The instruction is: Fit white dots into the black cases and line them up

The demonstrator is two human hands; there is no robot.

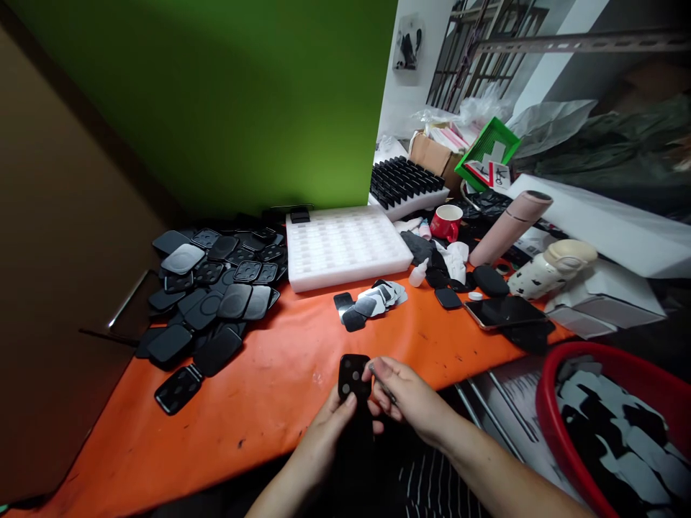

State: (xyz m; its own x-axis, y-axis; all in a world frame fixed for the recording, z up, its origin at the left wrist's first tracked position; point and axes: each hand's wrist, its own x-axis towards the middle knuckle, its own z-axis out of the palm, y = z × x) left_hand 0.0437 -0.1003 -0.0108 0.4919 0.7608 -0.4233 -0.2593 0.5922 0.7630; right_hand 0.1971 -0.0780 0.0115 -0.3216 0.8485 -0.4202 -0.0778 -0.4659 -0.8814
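1. Near the orange counter (281,403), the left hand (324,429) pinches a black plate (353,365) between its fingers; a loose hold could drop it.
2. The right hand (418,403) pinches a slim tool (386,392) alongside, fingers closed; a slip could scratch the plate.

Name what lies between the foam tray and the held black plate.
A small heap of silver and black pieces, then bare orange tabletop, as the head view shows.

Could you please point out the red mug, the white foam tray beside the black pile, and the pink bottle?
Red mug (447,224): head view, its outer side.
White foam tray (350,275): head view, front wall.
Pink bottle (503,232): head view, mid-body.
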